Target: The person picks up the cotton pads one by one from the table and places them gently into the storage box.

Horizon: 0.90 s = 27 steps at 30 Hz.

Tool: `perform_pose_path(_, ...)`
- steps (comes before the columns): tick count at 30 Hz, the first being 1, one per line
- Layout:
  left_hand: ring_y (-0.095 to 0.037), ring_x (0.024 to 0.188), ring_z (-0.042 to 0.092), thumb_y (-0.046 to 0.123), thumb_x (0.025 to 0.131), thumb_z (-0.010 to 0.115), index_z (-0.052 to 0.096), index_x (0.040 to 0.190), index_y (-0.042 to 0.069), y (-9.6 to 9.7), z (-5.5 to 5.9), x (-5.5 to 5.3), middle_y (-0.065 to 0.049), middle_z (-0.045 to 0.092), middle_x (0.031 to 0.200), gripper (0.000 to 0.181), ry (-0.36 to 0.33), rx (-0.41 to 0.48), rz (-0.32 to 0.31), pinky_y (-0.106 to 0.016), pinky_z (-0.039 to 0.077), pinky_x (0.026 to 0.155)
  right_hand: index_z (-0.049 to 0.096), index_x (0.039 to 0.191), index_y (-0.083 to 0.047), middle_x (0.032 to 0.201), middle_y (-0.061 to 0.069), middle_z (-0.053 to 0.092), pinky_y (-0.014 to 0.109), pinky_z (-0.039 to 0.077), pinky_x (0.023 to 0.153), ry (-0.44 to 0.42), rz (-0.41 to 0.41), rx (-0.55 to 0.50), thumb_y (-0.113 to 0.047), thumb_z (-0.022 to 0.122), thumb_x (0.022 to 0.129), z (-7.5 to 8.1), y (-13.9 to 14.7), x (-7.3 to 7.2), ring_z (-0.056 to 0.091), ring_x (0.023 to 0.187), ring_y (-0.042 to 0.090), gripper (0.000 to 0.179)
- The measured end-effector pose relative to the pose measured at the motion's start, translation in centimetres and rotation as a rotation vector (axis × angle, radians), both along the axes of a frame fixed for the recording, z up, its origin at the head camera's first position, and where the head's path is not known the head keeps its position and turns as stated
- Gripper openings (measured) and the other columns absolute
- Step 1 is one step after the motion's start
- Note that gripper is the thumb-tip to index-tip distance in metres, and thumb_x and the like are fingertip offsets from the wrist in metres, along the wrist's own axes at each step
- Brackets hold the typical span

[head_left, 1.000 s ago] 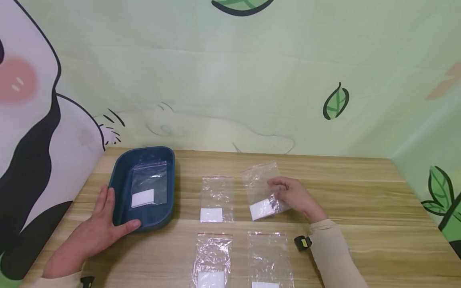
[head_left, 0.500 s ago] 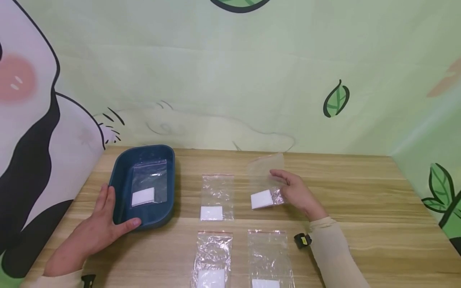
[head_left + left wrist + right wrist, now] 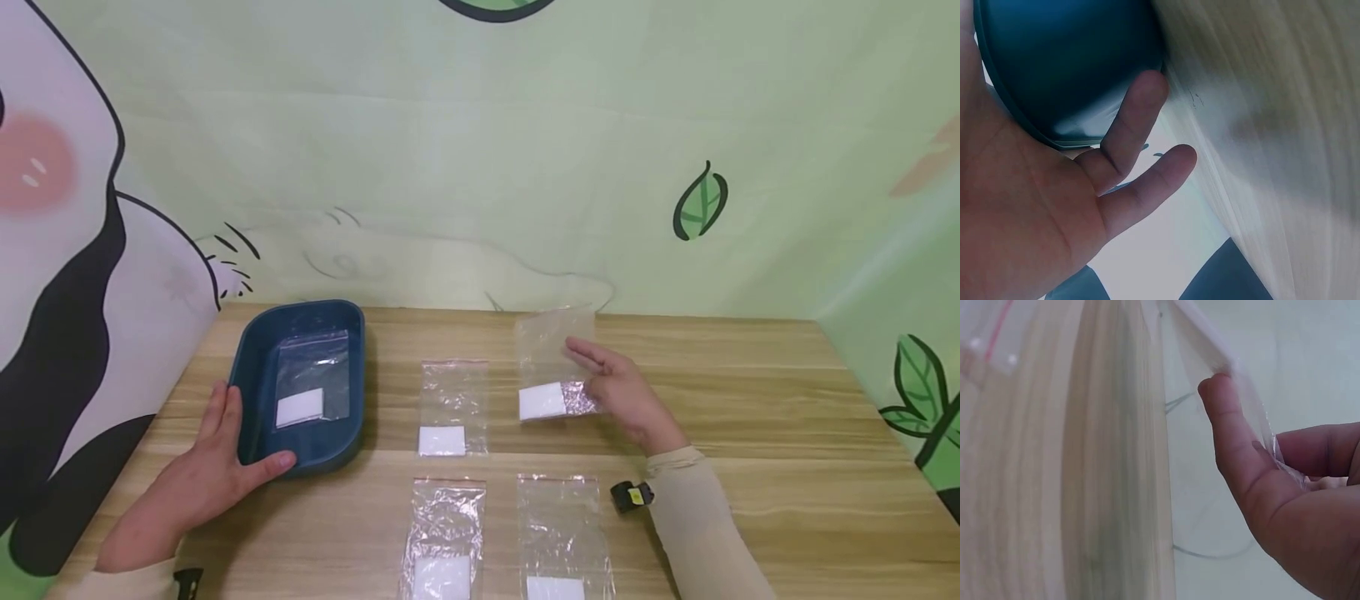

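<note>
Hands: right (image 3: 630, 398) pinching filmy clear bag (image 3: 546, 350) | left (image 3: 197, 473) spread against smooth rounded tray (image 3: 257, 367)

I'm getting soft, even light in head view, bags (image 3: 448, 525) glinting, pale sheen streaking right wall (image 3: 877, 250), shadow falling beside tray (image 3: 258, 354). Left wrist view running dim, bluish; glare washing table (image 3: 1210, 103). Right wrist view hazing; I'm seeing table grain blurring, held bag (image 3: 1249, 394) blending into pale backdrop (image 3: 1313, 362).

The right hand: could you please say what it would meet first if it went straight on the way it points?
Beyond the clear bag it holds, the right hand would probably meet the green backdrop first, though depth is unclear.
</note>
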<state>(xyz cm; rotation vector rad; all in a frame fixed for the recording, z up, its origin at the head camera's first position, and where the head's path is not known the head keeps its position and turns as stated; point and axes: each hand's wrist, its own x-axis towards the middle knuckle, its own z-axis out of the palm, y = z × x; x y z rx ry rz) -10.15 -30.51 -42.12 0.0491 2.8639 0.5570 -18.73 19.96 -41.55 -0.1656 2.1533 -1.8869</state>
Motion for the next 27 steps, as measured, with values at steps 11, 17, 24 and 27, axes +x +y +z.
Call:
perform_pose_path(11, -0.069, 0.128, 0.029, 0.069, 0.091, 0.059, -0.02, 0.152, -0.008, 0.0, 0.0, -0.1, -0.032, -0.026, 0.158, 0.126, -0.017, 0.005, 0.003, -0.076, 0.038, 0.086, 0.011, 0.162, -0.008, 0.168, 0.008, 0.006, 0.019, 0.05, 0.065, -0.008, -0.075, 0.006, 0.02, 0.038, 0.089, 0.8, -0.2, 0.0, 0.052, 0.088, 0.01, 0.083)
perform_pose_path(17, -0.069, 0.129, 0.028, 0.069, 0.09, 0.06, -0.02, 0.152, -0.008, 0.1, 0.1, 0.0, -0.032, -0.025, 0.158, 0.127, -0.012, 0.017, 0.008, -0.076, 0.036, 0.089, 0.007, 0.162, -0.009, 0.169, 0.009, -0.001, 0.022, 0.054, 0.071, -0.005, -0.083, 0.004, 0.022, 0.037, 0.088, 0.9, -0.4, 0.1, 0.052, 0.082, 0.014, 0.086)
perform_pose_path(24, -0.068, 0.127, 0.034, 0.069, 0.09, 0.06, -0.017, 0.153, -0.008, 0.1, 0.3, 0.2, -0.031, -0.024, 0.159, 0.126, 0.002, 0.016, 0.009, -0.075, 0.039, 0.087, 0.008, 0.162, -0.007, 0.169, 0.006, 0.001, 0.019, 0.048, 0.07, 0.113, -0.089, 0.039, 0.022, 0.039, 0.084, 1.5, -0.9, 0.6, 0.015, 0.151, 0.023, 0.089)
perform_pose_path(27, -0.067, 0.126, 0.035, 0.07, 0.09, 0.059, -0.016, 0.153, -0.008, 0.2, 0.4, 0.3, -0.029, -0.025, 0.16, 0.126, 0.0, 0.021, 0.011, -0.075, 0.039, 0.087, 0.008, 0.162, -0.006, 0.169, 0.006, 0.001, 0.025, 0.043, 0.101, 0.151, -0.092, 0.063, 0.022, 0.04, 0.082, 1.8, -1.5, 0.8, 0.001, 0.153, 0.021, 0.09)
